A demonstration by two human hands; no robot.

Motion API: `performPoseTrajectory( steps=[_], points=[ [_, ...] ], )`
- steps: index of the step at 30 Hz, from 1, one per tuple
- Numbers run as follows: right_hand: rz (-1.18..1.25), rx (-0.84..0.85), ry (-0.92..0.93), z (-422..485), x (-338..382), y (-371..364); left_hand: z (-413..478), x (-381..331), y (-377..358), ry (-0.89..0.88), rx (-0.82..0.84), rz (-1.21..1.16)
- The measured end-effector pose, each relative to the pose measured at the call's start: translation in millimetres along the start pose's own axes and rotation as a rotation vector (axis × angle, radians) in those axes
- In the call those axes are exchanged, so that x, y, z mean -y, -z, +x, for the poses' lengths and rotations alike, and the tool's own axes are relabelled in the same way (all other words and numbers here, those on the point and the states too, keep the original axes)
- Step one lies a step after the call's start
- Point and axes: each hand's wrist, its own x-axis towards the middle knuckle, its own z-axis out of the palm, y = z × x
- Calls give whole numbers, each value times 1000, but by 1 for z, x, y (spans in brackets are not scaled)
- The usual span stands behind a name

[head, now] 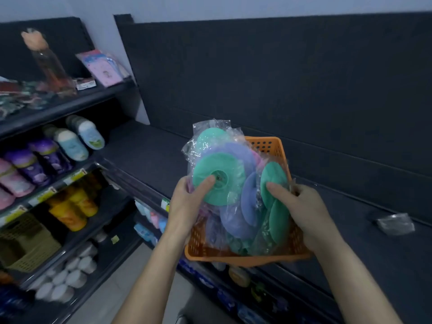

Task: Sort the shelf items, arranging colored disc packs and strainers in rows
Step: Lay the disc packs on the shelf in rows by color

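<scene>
View from a head cam looking down at two bare hands over an orange basket (245, 259) that rests on a dark shelf (145, 155), centre of frame, its near rim at the shelf's front edge. The basket is full of round discs in clear plastic wrap: green, purple & a bit of pink. Left hand (184, 202) has its grip on a raised green disc pack (219, 178) above the basket's left side, thumb pressed on the disc face beside its centre hole, fingers hidden behind. Right hand (301, 206) has its grip on an edge-on green disc pack (273, 178) standing at the basket's right side, thumb on its face, fingers curled behind. Purple disc packs (236, 220) lie between the two, inside the basket. Far right on the same shelf, well apart, lies a small clear packet (395, 223). Left of scene, other shelves carry purple bottles (50, 155), yellow bottles (74, 204) below them, an olive basket (30, 244) & white jars (70, 277) lowest; all blurred
</scene>
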Motion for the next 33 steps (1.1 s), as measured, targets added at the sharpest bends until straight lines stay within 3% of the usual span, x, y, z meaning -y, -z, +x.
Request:
performPoseTrajectory(
  steps=[16,25,33],
  points=[
    [62,-383,-95,36,-11,-101,149,-2,49,50,451,150],
    [23,-522,-147,29,-16,-86,164,13,18,90,634,232],
    [38,-568,-185,33,-27,-59,161,20,-11,119,680,196]
  ],
)
